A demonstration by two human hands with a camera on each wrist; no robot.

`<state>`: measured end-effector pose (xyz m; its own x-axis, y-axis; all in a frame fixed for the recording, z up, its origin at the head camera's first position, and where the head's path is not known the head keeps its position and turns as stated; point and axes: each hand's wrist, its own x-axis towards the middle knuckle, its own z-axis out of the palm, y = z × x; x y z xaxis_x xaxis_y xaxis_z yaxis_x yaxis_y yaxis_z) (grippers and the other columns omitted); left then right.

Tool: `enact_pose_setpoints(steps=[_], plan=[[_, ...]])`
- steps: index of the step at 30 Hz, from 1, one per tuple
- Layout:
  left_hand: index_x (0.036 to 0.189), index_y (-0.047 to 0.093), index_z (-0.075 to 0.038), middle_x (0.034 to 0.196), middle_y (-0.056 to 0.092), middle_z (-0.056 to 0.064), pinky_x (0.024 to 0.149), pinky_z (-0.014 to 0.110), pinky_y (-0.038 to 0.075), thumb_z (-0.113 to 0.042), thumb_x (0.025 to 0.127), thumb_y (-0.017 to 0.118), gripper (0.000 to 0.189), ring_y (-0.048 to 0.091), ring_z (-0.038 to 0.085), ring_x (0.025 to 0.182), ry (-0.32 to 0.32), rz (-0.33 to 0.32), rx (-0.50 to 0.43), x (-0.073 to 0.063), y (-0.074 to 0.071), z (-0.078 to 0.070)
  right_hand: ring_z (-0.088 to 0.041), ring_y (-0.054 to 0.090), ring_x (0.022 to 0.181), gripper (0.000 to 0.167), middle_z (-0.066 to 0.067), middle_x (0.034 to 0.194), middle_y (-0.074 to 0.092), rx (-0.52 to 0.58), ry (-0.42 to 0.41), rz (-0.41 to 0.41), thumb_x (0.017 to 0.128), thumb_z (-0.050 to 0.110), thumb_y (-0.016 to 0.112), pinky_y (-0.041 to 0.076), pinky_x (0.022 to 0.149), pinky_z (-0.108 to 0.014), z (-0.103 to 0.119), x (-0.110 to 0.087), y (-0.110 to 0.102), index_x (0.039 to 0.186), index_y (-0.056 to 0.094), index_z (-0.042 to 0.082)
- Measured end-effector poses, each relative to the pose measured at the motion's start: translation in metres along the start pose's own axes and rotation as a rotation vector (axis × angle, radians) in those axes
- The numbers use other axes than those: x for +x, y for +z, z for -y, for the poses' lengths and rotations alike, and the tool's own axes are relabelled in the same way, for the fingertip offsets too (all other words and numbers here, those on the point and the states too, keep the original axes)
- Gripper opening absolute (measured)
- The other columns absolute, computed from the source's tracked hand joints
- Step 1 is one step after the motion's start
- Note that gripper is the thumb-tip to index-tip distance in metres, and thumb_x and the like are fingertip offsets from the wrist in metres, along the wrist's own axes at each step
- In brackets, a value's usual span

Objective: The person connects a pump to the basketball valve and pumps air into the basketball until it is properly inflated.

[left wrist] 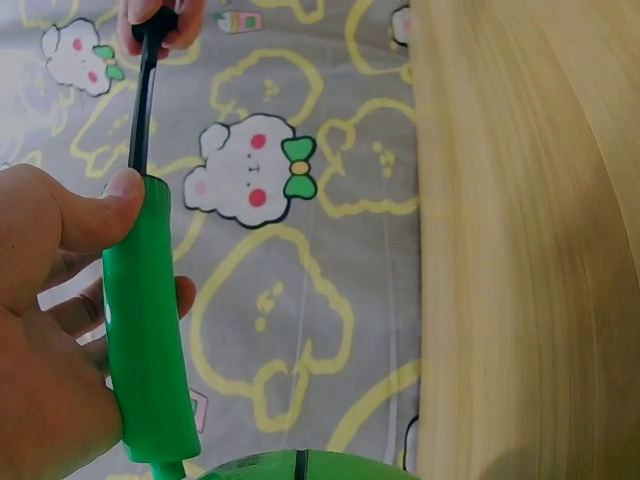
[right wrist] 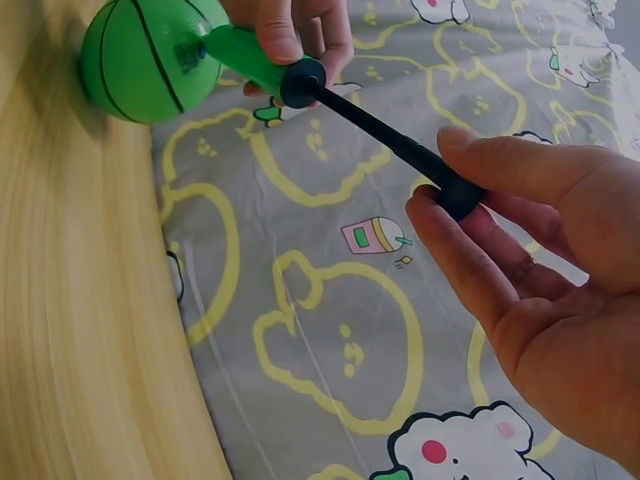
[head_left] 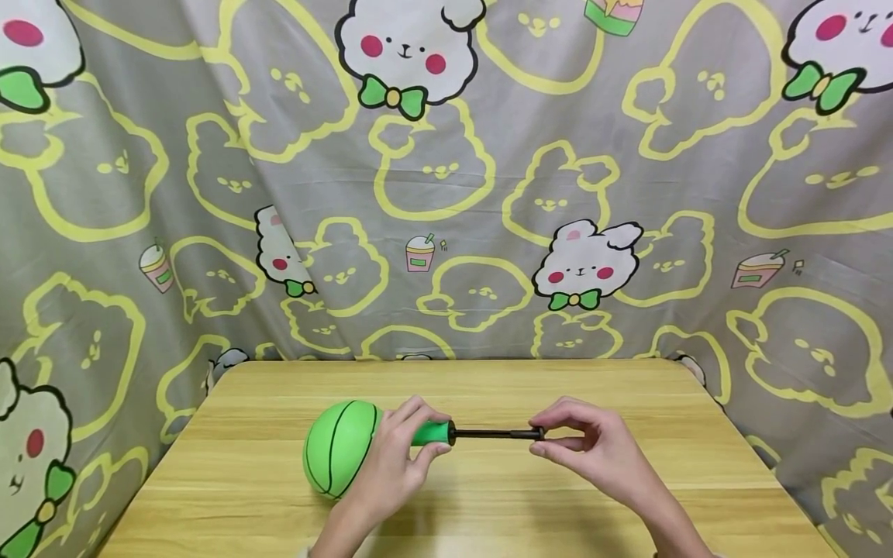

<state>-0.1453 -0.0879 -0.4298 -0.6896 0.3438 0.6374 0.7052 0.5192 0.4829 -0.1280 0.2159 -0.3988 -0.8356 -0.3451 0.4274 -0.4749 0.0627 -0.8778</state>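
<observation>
A small green hand pump joins a green ball with black seam lines, at the left of the table. My left hand grips the green pump barrel, thumb and fingers around it near its black collar. Out of the barrel extends a thin black plunger rod. At the rod's far end my right hand pinches the black end knob between thumb and fingertips. Barrel and rod lie roughly level, pointing right in the head view. In the right wrist view the pump's other end meets the ball.
A light wood-grain table lies under both hands. Behind it and along both sides hangs a grey curtain printed with yellow outlines and white cartoon animals.
</observation>
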Motion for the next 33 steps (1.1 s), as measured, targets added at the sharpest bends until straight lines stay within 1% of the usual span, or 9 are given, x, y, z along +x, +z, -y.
enact_pose_setpoints(steps=[7,9,14,16,21,27,33], plan=[[0.106,0.071,-0.018,0.099,0.059,-0.016,0.084,0.037,0.041,-0.021,0.085,0.081,0.024,0.057,0.000,0.088,-0.014,0.000,-0.015,0.000,0.000,-0.003,-0.023,0.071,0.098,0.025,-0.013,0.104,0.071,-0.021,-0.015,-0.022,0.082,-0.002,0.082,0.059,0.076,-0.043,0.000,0.001,0.001,0.105,0.074,0.002],[0.106,0.071,-0.017,0.099,0.059,-0.015,0.083,0.036,0.041,-0.021,0.085,0.081,0.024,0.057,0.000,0.088,-0.011,-0.006,-0.017,0.000,0.001,-0.004,-0.022,0.071,0.097,0.025,-0.012,0.104,0.071,-0.013,-0.004,-0.033,0.082,-0.001,0.083,0.059,0.076,-0.042,-0.001,0.001,0.002,0.105,0.075,0.005],[0.107,0.071,-0.015,0.097,0.058,-0.013,0.082,0.036,0.040,-0.019,0.084,0.081,0.025,0.057,0.000,0.086,0.000,-0.020,-0.017,0.000,0.004,-0.007,-0.020,0.071,0.097,0.026,-0.011,0.103,0.072,0.007,0.015,-0.055,0.081,0.000,0.084,0.059,0.075,-0.043,-0.001,0.000,0.004,0.105,0.076,0.005],[0.107,0.071,-0.015,0.097,0.058,-0.013,0.081,0.036,0.039,-0.020,0.084,0.080,0.025,0.056,0.000,0.085,0.005,-0.024,-0.010,0.000,0.005,-0.008,-0.020,0.071,0.097,0.026,-0.012,0.103,0.072,0.013,-0.018,-0.060,0.081,-0.004,0.082,0.060,0.074,-0.043,-0.002,0.000,0.005,0.105,0.075,0.002],[0.106,0.071,-0.017,0.097,0.058,-0.013,0.081,0.035,0.039,-0.019,0.082,0.081,0.026,0.057,0.000,0.087,0.007,-0.033,0.011,-0.001,0.006,-0.008,-0.019,0.071,0.095,0.027,-0.012,0.102,0.073,0.004,-0.071,-0.081,0.081,-0.009,0.081,0.060,0.071,-0.042,-0.006,0.000,0.012,0.106,0.075,-0.001],[0.105,0.071,-0.016,0.096,0.057,-0.012,0.082,0.034,0.037,-0.015,0.080,0.083,0.027,0.057,0.001,0.088,0.018,-0.031,0.012,-0.003,0.010,-0.010,-0.019,0.072,0.094,0.028,-0.010,0.101,0.073,-0.010,-0.030,-0.101,0.080,-0.005,0.083,0.060,0.071,-0.042,-0.009,0.000,0.025,0.106,0.076,0.001],[0.104,0.071,-0.015,0.096,0.057,-0.012,0.083,0.035,0.038,-0.016,0.079,0.083,0.028,0.057,0.002,0.089,0.028,-0.016,0.015,-0.004,0.016,-0.014,-0.020,0.073,0.094,0.028,-0.010,0.100,0.073,0.004,0.010,-0.109,0.079,-0.002,0.084,0.060,0.072,-0.041,-0.015,0.001,0.042,0.106,0.077,0.002]])
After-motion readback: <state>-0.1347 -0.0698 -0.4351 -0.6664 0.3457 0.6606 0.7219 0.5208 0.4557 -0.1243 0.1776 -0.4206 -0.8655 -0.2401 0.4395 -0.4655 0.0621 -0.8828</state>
